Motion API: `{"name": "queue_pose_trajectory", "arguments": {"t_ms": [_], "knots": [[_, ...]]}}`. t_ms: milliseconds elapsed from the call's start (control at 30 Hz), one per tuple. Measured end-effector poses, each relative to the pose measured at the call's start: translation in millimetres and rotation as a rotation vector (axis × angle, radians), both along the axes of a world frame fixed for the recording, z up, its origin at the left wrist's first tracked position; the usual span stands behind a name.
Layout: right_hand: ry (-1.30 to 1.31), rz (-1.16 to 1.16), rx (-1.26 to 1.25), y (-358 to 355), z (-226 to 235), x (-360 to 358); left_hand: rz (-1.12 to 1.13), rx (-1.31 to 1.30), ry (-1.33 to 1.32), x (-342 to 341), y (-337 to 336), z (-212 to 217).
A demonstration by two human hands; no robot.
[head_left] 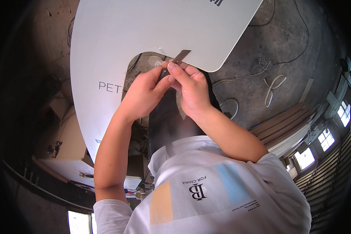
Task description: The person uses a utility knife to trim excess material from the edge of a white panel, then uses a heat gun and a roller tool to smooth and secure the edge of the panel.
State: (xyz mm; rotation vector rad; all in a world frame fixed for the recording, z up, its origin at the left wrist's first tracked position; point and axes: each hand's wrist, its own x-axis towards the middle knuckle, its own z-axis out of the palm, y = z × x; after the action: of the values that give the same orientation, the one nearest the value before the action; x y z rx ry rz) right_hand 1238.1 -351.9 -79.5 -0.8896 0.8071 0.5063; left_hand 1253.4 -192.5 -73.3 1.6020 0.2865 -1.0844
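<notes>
Both your hands pinch the knife: left hand shut on its handle, right hand fingers closed beside the blade. It could slip along the white panel edge and nick your fingers.

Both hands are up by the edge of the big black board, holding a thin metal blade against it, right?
Almost. The board is white, not black; the head view shows this. The rest holds: the left hand and the right hand are raised together at the edge of its curved cut-out, pinching a thin metal blade whose tip lies against the board.
</notes>
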Motion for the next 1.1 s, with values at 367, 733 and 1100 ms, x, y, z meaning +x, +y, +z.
{"name": "queue_pose_trajectory", "arguments": {"t_ms": [367,733,1100], "knots": [[0.022,0.011,-0.03,-2,-2,-3,-0.067,-0.004,0.015,8,-1,7],[0.016,0.003,0.005,-11,-1,-5,-0.077,0.004,-0.019,3,-5,5],[0.022,0.005,-0.004,-8,-1,-1,-0.075,0.032,-0.001,5,-4,7]]}}
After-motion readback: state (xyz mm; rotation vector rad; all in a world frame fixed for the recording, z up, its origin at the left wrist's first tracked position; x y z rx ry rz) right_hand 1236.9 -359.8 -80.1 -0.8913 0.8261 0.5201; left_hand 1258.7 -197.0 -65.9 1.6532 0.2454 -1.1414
